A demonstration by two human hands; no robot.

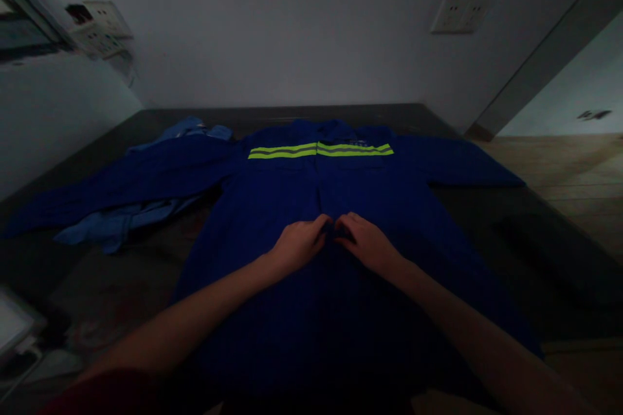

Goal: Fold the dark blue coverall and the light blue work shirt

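Observation:
A dark blue work jacket (292, 194) with a yellow-green reflective band (318, 150) across the chest lies spread flat on a dark table (146, 120), sleeves stretched out to both sides. My left hand (298, 244) and my right hand (365, 243) meet at the jacket's front opening, near its middle. The fingers of both hands are curled and pinch the fabric edges together there. What sits between the fingertips is too dark to make out.
A lighter blue garment (121, 224) lies crumpled at the left, partly under the jacket's sleeve. White wall sockets (460, 15) and a switch panel (100, 29) are on the walls. A wooden floor (559, 162) shows at the right. Pale objects (19, 337) sit at the lower left.

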